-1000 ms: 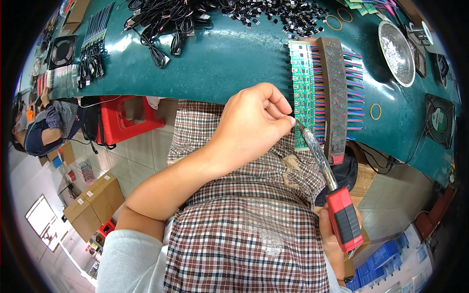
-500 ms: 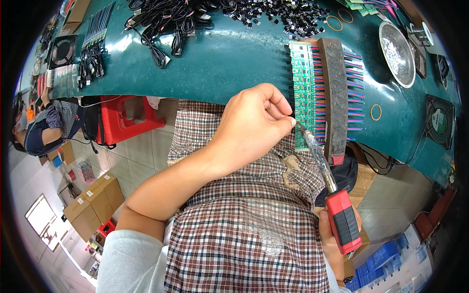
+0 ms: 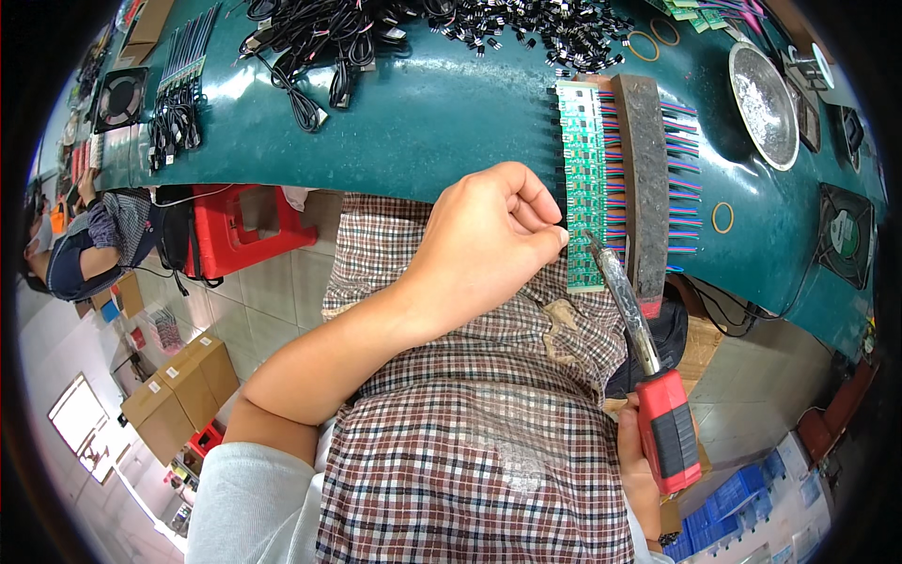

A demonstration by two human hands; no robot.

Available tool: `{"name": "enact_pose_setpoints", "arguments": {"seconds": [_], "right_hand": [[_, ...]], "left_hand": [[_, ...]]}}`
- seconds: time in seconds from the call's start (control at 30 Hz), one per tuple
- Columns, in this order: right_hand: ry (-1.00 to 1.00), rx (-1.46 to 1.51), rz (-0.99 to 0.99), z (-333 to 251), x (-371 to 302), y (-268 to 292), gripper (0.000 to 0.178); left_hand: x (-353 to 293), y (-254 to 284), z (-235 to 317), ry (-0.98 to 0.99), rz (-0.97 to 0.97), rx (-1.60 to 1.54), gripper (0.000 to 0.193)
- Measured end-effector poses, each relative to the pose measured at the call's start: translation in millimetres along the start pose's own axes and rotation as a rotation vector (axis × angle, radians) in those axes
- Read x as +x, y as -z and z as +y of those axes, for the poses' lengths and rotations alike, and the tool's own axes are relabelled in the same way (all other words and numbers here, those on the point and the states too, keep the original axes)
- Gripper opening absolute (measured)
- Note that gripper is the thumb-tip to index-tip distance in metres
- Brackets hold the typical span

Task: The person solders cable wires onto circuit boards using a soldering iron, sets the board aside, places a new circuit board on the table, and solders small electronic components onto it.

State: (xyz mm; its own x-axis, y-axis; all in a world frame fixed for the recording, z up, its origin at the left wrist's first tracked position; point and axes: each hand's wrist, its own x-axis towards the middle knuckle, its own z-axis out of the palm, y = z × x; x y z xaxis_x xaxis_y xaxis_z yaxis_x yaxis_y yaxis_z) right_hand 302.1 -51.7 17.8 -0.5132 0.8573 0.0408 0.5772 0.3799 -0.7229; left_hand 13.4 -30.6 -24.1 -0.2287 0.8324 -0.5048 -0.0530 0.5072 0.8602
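My left hand [image 3: 493, 235] is closed in a pinch at the left edge of a green circuit board panel [image 3: 584, 193]; what the fingertips hold, if anything, is too small to make out. Below on the right, my right hand [image 3: 639, 461] grips a soldering iron [image 3: 669, 432] by its red and black handle. The iron's tip points up-left and rests on or just over the panel's lower part. Small black connectors line the panel's left edge. Coloured wires [image 3: 682, 179] run from its right side under a dark bar [image 3: 645, 188].
Black cables [image 3: 343, 47] and a heap of small black connectors [image 3: 536, 33] lie along the far side of the green table [image 3: 442, 122]. To the right are a metal dish [image 3: 763, 103], a rubber band [image 3: 723, 217] and a fan [image 3: 846, 235]. Another person [image 3: 94, 244] sits at far left.
The soldering iron has shifted slightly right and down, its tip moving from beside my left fingertips to farther in over the panel. My left hand has stayed put.
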Motion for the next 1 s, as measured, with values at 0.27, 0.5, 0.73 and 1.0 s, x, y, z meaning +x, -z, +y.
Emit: {"name": "enact_pose_setpoints", "arguments": {"seconds": [0.27,0.5,0.73,1.0], "right_hand": [[-0.068,-0.002,0.031,9.9,-20.7,2.4,0.036],[-0.069,-0.026,0.031,7.8,-20.3,3.1,0.033],[-0.252,0.042,0.027,13.4,-36.2,3.1,0.029],[-0.212,0.002,0.021,6.0,-28.0,4.7,0.029]], "left_hand": [[-2.1,4.4,1.1,0.01,-0.025,-0.048,0.014],[-2.9,14.1,3.3,0.018,-0.103,-0.098,0.012],[43.5,58.6,15.7,-0.534,0.53,0.625,0.013],[84.0,69.8,15.5,-0.745,0.681,0.866,0.01]]}}
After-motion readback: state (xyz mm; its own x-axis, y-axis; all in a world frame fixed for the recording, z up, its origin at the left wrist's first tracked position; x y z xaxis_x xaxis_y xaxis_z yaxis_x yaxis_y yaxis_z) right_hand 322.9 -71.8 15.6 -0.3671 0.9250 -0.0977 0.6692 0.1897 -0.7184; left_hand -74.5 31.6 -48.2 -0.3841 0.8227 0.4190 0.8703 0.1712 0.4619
